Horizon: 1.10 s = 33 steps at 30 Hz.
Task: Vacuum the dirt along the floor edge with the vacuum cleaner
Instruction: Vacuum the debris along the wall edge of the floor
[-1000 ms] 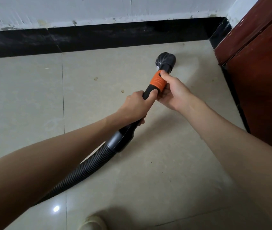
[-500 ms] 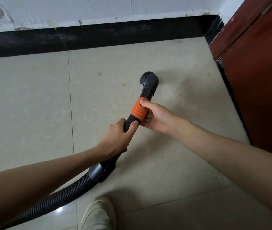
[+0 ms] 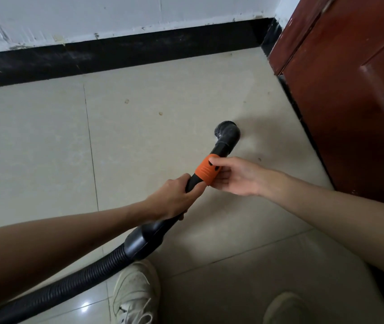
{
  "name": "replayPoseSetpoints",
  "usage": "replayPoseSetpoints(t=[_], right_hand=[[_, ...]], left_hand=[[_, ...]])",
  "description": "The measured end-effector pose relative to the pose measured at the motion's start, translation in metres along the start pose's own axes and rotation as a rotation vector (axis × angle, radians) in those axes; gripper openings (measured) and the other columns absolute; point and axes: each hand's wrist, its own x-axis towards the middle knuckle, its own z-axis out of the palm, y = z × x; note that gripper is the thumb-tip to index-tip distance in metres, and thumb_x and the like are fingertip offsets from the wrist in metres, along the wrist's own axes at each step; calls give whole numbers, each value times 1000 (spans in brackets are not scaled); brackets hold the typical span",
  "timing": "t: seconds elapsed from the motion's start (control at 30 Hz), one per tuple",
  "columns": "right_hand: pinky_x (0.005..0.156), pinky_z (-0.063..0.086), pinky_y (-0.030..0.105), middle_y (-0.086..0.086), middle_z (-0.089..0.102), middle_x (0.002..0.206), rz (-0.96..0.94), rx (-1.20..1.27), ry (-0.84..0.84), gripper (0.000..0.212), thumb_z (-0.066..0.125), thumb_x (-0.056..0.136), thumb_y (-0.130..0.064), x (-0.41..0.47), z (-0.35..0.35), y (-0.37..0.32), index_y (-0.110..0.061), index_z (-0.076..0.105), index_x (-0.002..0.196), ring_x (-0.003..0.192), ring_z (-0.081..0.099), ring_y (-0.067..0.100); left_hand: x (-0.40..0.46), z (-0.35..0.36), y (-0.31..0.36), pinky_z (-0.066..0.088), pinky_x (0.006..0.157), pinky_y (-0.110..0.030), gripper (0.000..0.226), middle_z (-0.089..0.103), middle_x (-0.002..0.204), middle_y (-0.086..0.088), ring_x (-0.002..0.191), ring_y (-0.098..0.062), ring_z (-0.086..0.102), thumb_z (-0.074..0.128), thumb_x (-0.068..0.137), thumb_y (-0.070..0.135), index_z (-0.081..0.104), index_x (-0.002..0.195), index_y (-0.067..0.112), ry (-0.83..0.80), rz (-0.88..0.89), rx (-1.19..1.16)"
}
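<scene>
Soft, even daylight; a small glare spot on the glossy floor tile [image 3: 84, 305] at lower left, edges bowed, right shoe [image 3: 284, 309] blurred.

Orange collar [image 3: 206, 169], black hose [image 3: 74, 284]

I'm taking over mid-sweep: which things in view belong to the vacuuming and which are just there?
In the job: vacuum nozzle, orange collar, hose, left hand, right hand, crumbs, black skirting.

Just there: wooden door, white shoes.
</scene>
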Motion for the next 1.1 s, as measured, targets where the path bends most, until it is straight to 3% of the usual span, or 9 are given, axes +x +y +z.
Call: replayPoseSetpoints(t=[0.17,0.33,0.43,0.53,0.63,0.8,0.97,1.1], right_hand=[[66,53,32,14,66,91,1,85,82,24,67,91,-24,-1,-9,1,-2,60,97,85,64,23],[70,51,36,17,65,96,46,57,138,32,69,90,-24,2,-5,1,-1,57,109,86,63,26],[64,52,34,17,66,94,75,40,127,30,70,89,-22,2,0,8,-1,58,106,85,64,26],[67,52,32,15,66,94,116,26,86,27,70,88,-23,4,4,22,-1,60,100,87,64,23],[70,52,31,15,67,96,149,-12,45,29,72,85,-24,4,5,33,0,61,99,90,64,24],[66,54,34,19,65,105,91,106,109,43,75,82,-27,9,-1,29,0,57,110,92,65,29],[67,54,31,15,65,96,100,46,92,30,72,87,-27,18,27,34,-4,57,99,84,64,26],[58,48,28,16,66,89,206,-4,117,32,73,85,-26,16,35,39,-3,58,100,76,65,25]], left_hand=[[-7,-2,-4,50,45,-26,35,59,59,-4,42,-19,61,48,90,49,46,83,15,-109,-13,-1],[-14,-8,-11,52,48,-25,29,61,60,-4,46,-20,63,48,92,41,48,83,14,-158,-29,36],[-20,-8,-16,53,52,-28,33,63,70,-6,50,-19,63,52,91,48,48,92,15,-165,-38,-30],[-21,-2,-17,49,48,-23,41,63,72,-2,46,-11,60,51,87,59,46,105,22,-102,-36,-75],[-19,-1,-19,44,42,-19,33,60,67,0,38,-8,55,48,90,54,49,99,22,-29,-37,-57],[-33,-14,-41,47,46,-21,26,59,68,-2,43,-9,56,45,93,53,51,95,28,-101,4,-45],[-42,-33,-56,46,45,-21,23,58,67,-4,42,-10,56,46,94,49,51,90,28,-57,-33,-29],[-46,-36,-59,48,48,-21,30,60,71,-2,43,-6,57,42,91,56,50,88,27,-35,-56,173]])
